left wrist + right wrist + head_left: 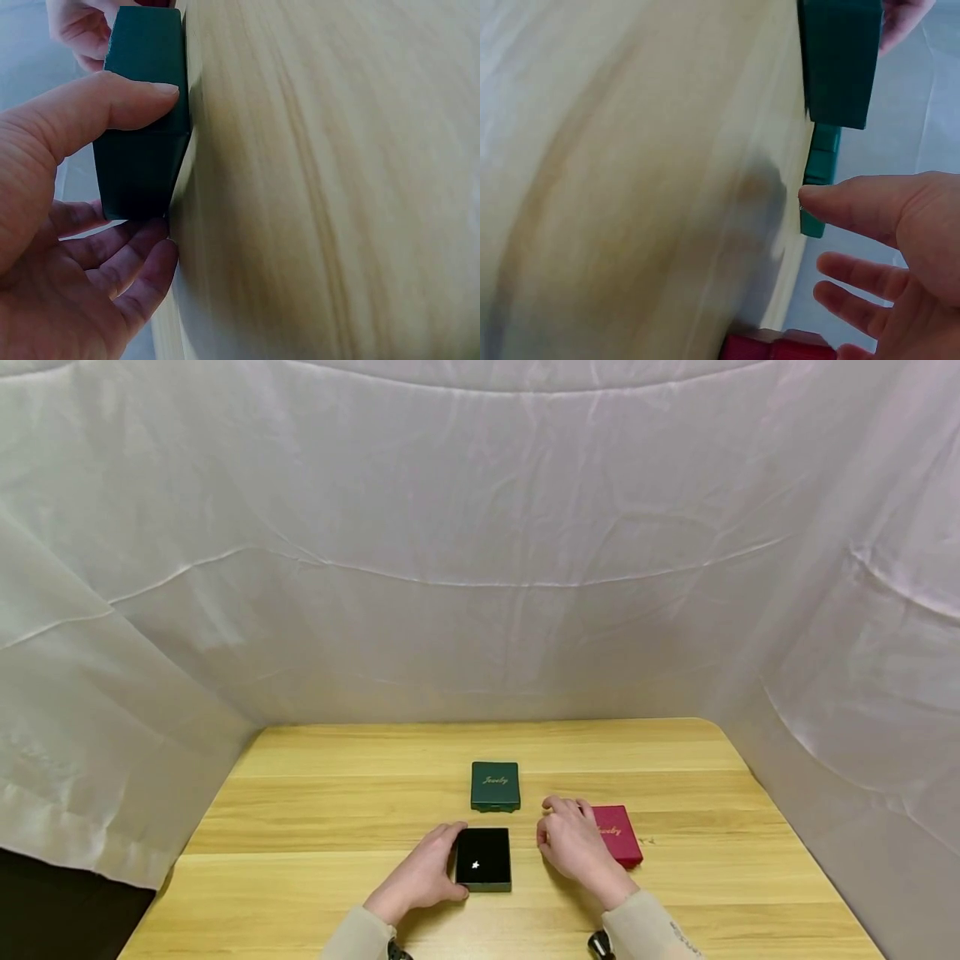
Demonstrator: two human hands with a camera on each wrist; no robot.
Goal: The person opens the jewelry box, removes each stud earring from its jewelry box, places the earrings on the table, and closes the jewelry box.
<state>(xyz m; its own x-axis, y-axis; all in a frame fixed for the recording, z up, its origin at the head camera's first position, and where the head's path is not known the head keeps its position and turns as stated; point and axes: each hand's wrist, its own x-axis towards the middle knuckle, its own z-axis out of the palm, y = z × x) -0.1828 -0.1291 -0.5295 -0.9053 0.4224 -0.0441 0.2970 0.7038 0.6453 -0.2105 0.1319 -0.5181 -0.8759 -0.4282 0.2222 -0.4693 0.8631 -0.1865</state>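
A dark green jewelry box base with a black inner pad sits on the table in front of the person. On the pad lies a small silvery star-shaped piece. My left hand grips this base from its left side, thumb at the near wall and fingers round the far corner. My right hand holds nothing, its fingers loosely bent. It hovers between the base and a red jewelry box, partly covering that box in the head view.
Behind the base lies a green jewelry lid or box with gold lettering and notches along its front edge. The wooden table is enclosed by pale cloth at the back and sides.
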